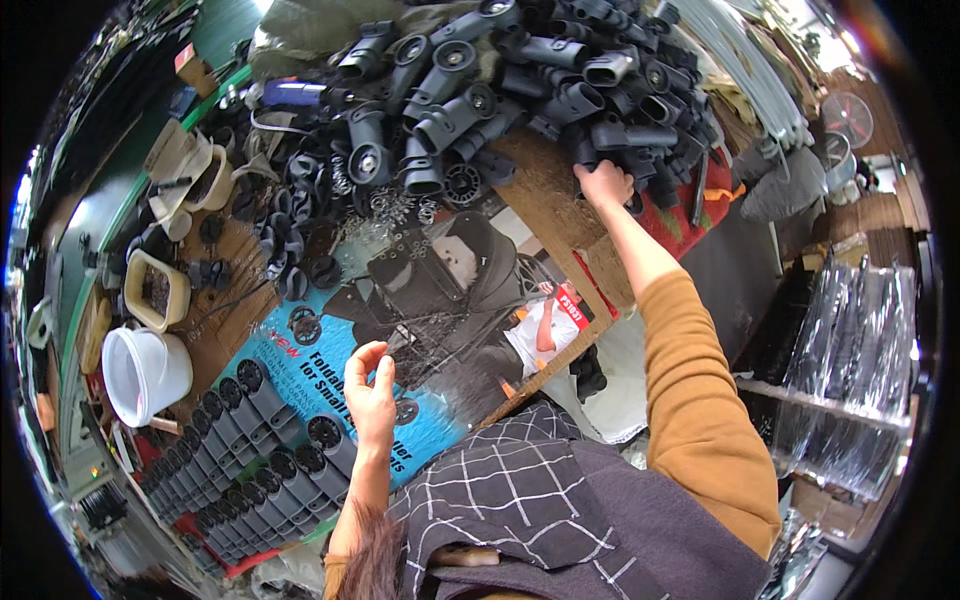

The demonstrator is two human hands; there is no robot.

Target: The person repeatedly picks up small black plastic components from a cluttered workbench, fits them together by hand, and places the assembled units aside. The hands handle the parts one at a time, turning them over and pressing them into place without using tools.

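Mustard-brown right sleeve (700, 400) at 4 o'clock, matching left sleeve (338, 572) at 7; black white-gridded apron (500, 480), 6 o'clock; plain dark-grey panel (650, 510), 5 o'clock.

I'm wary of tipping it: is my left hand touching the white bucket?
Apart: the head view shows blue sheet and grey parts between left hand and white bucket.

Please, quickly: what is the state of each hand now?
Left hand: open, nothing visible in it, above the printed sheet.
Right hand: at the dark gray plastic fittings; grip cannot be told.
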